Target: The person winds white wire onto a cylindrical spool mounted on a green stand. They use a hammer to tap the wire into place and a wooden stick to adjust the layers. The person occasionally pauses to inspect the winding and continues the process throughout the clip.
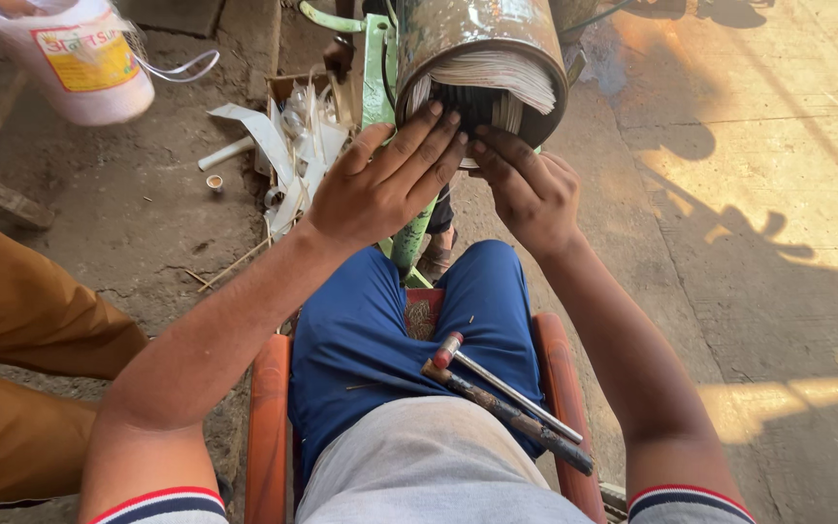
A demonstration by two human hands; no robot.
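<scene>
Your left hand point(380, 189) and right hand point(531, 194) are pressing on a dull, rust-stained metal cylinder point(477, 39) at the frame's top, lined with pale matt paper sheets point(506, 73). A glossy metal rod point(506, 383) is lying on your blue cloth trousers point(361, 340), lower centre.

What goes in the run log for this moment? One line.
left hand: on motor stator opening | right hand: fingertips at windings | tools: on lap

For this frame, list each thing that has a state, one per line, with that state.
Metal drum: on its side, open end toward the person, white paper lining showing.
Left hand: flat, fingers on the drum's rim.
Right hand: fingertips on the rim.
Two metal tools: lying loose across the lap.
White bucket: tilted, held up by another person.
</scene>
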